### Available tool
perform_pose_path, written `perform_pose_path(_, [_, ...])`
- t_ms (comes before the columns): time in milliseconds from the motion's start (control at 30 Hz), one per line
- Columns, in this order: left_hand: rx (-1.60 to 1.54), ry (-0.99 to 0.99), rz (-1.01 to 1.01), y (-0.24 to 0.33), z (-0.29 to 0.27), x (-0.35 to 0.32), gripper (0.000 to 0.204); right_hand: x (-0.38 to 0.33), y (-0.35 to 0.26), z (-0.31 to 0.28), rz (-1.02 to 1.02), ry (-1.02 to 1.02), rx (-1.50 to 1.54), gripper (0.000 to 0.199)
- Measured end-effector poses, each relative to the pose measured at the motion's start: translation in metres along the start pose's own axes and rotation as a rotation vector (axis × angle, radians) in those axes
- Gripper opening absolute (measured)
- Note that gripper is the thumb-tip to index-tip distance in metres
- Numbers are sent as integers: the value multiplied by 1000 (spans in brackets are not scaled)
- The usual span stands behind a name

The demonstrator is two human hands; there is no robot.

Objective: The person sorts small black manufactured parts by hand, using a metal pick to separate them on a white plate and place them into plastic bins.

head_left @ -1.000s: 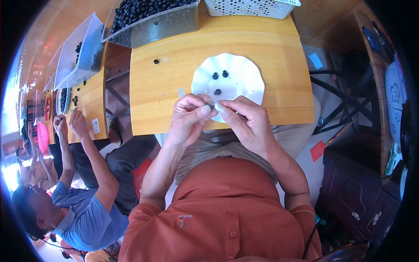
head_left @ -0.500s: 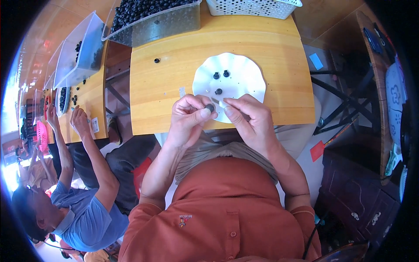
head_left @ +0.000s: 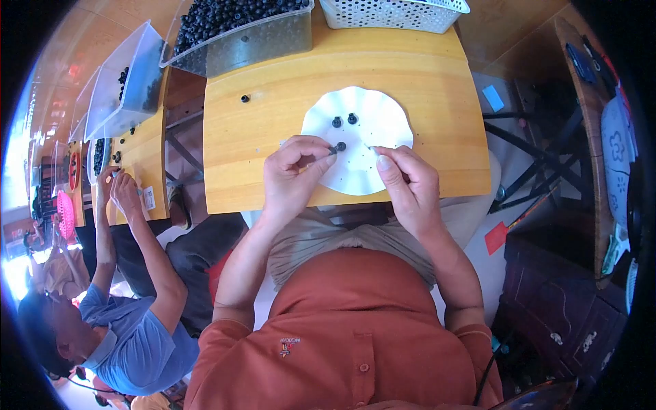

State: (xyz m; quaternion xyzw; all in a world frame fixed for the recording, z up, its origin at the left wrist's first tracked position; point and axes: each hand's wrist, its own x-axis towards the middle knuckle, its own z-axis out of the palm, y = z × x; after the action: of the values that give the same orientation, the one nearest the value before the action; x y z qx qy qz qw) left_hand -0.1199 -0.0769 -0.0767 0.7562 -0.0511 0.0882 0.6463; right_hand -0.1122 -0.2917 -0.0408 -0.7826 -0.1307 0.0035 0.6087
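My left hand (head_left: 295,171) is closed, with a small black round part (head_left: 333,150) pinched between thumb and fingertips over the plate's left edge. My right hand (head_left: 411,179) is also closed, its thumb and forefinger pressed around a small thin tool (head_left: 370,147); only a pale tip shows, and its kind is unclear. Beneath the fingertips lies a white plate (head_left: 369,181) with a wavy rim. It carries two upright black parts (head_left: 352,119) and another black part (head_left: 341,146) close to my left fingertips. Dark specks dot the plate.
A clear plastic bin (head_left: 266,56) heaped with black parts stands at the table's far left, beside a white perforated basket (head_left: 396,19). One loose black part (head_left: 245,99) lies on the wooden table (head_left: 253,157). A co-worker in blue (head_left: 137,321) sits at a neighbouring table on the left.
My hands have drawn apart. The left moved slightly forward with its black part, and the right shifted a little to the right, taking the tool away from that part. The co-worker's hands came together.
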Motion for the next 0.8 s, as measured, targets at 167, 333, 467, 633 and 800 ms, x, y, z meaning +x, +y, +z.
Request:
perform_pose_path(167, [345, -25, 91, -9, -4, 25, 14, 1, 5, -5, 6, 44, -3, 28])
perform_pose_path(333, [413, -89, 173, -14, -4, 40, 16, 2, 10, -12, -6, 66, 18, 28])
perform_pose_path(467, [397, -38, 191, -7, -17, 57, 13, 2, 12, -23, 65, 113, 40, 26])
perform_pose_path(633, [607, 121, 317, 24, -60, 123, 16, -2, 20, -32, 140, 148, 55, 24])
perform_pose_path(800, [930, 115, 331, 50, -112, 216, 30, -7, 23, -30, 191, 154, 108, 23])
